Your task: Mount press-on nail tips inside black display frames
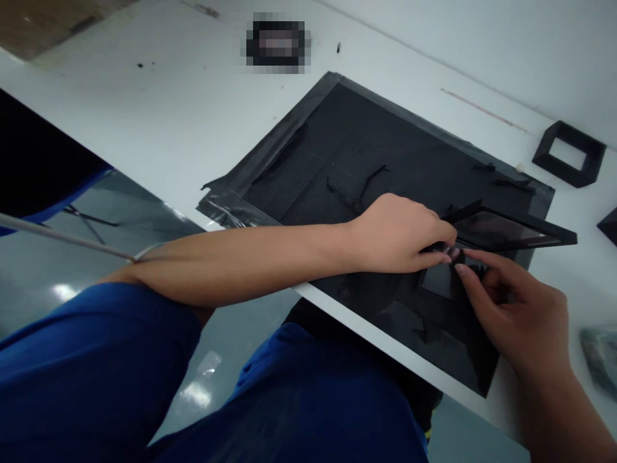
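Note:
My left hand (pixel 405 235) reaches across the black mat (pixel 385 135), its thumb and fingers closed in a pinch. Facing it from the right, my right hand (pixel 525 315) also pinches, its fingertips almost meeting those of the left. Between them is a small dark, shiny bit, too covered by the fingers to name. Just below lies a flat, dark glossy piece (pixel 438 284), partly hidden by both hands. Behind the fingertips a black frame with a glossy panel (pixel 518 228) rests tilted on the mat.
Thin black scraps (pixel 373 180) are scattered over the mat, which lies on a white table (pixel 144 128). A hollow black box-shaped frame (pixel 569 154) stands at the right. A thin reddish stick (pixel 484 109) lies at the back. Far left is a brown box (pixel 48 26).

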Demonstrator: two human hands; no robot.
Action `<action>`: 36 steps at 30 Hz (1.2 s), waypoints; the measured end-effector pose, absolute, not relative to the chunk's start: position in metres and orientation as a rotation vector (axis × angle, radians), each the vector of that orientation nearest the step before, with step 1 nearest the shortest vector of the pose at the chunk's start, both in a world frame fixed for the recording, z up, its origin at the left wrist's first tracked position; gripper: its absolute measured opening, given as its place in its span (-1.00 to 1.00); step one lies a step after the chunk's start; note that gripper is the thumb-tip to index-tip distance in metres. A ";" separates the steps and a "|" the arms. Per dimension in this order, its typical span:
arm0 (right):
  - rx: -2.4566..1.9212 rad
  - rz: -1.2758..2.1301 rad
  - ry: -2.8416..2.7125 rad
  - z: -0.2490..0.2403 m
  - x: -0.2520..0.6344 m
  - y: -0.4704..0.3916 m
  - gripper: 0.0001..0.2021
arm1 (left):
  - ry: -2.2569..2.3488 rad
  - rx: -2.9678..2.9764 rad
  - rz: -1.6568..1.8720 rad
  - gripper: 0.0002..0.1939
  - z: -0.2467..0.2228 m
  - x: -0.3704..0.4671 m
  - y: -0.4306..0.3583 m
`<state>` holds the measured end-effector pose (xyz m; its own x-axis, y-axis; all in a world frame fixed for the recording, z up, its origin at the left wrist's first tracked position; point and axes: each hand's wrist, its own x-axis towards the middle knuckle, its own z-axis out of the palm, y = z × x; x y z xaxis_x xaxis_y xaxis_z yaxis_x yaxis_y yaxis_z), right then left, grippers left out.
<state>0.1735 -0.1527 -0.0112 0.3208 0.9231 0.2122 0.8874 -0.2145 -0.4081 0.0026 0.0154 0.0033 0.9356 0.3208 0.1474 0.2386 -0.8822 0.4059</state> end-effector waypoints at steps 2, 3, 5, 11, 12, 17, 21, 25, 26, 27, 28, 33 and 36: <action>-2.113 0.085 -1.605 -0.009 0.171 -0.153 -0.75 | 0.405 2.703 0.301 -0.79 0.003 0.003 0.016; -2.102 0.070 -1.609 -0.007 0.170 -0.154 -0.77 | 0.406 2.702 0.300 -0.79 0.003 0.003 0.016; -2.084 0.028 -1.607 -0.005 0.167 -0.154 -0.82 | 0.411 2.697 0.292 -0.79 0.004 0.003 0.016; -2.050 0.005 -1.668 -0.006 0.168 -0.153 -0.82 | 0.399 2.688 0.292 -0.79 0.005 0.002 0.015; -2.047 0.004 -1.677 -0.007 0.168 -0.152 -0.81 | 0.390 2.687 0.299 -0.79 0.005 0.001 0.015; -2.039 -0.001 -1.703 -0.007 0.170 -0.153 -0.77 | 0.346 2.680 0.323 -0.79 0.005 0.000 0.013; -2.057 0.028 -1.721 -0.006 0.169 -0.153 -0.75 | 0.391 2.643 0.346 -0.78 0.006 -0.001 0.013; -1.987 0.040 -1.774 -0.007 0.168 -0.153 -0.74 | 0.415 2.625 0.378 -0.78 0.005 -0.002 0.015; -1.951 0.035 -1.798 -0.007 0.168 -0.152 -0.74 | 0.413 2.628 0.384 -0.79 0.005 -0.002 0.015; -1.913 0.020 -1.821 -0.006 0.168 -0.152 -0.75 | 0.411 2.635 0.390 -0.79 0.004 -0.002 0.016; -1.873 -0.002 -1.839 -0.005 0.168 -0.152 -0.76 | 0.412 2.644 0.391 -0.79 0.004 -0.002 0.016; -1.686 -0.105 -1.929 0.006 0.169 -0.155 -0.82 | 0.451 2.665 0.370 -0.76 0.005 -0.003 0.015; -1.648 -0.192 -1.930 0.020 0.171 -0.163 -0.75 | 0.445 2.661 0.351 -0.76 0.005 -0.003 0.016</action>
